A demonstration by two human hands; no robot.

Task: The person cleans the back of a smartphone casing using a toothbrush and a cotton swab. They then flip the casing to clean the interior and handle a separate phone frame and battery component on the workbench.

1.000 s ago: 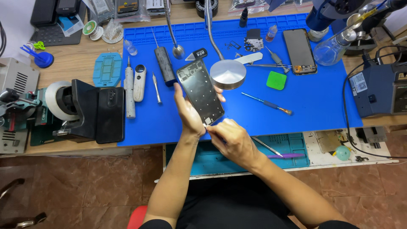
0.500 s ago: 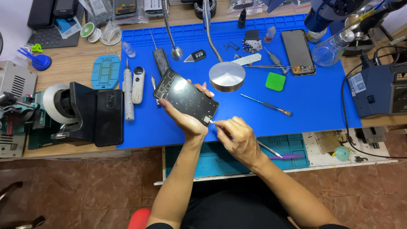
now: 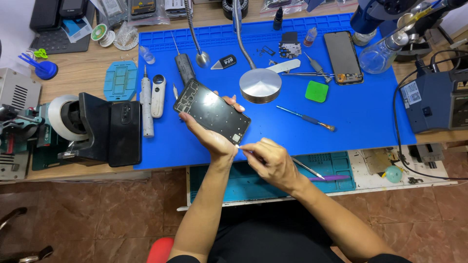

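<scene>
My left hand (image 3: 210, 134) holds a black phone frame (image 3: 211, 111) tilted over the front edge of the blue work mat (image 3: 370, 117). Fingers wrap under it and show at its far side. My right hand (image 3: 270, 159) pinches a thin metal tool (image 3: 306, 168), its tip touching the frame's lower right corner. The tool's handle sticks out to the right past my wrist.
On the mat lie a round metal disc (image 3: 260, 84), a green square pad (image 3: 317, 91), a screwdriver (image 3: 306, 118), tweezers (image 3: 304, 74), and a phone screen (image 3: 343, 57). A black stand with tape (image 3: 102, 127) sits left. A soldering station (image 3: 436, 100) stands right. An open drawer (image 3: 336, 168) is below.
The phone frame has swung from nearly upright to lying diagonally, top end now pointing left. My right hand has moved up to its lower corner with the tool.
</scene>
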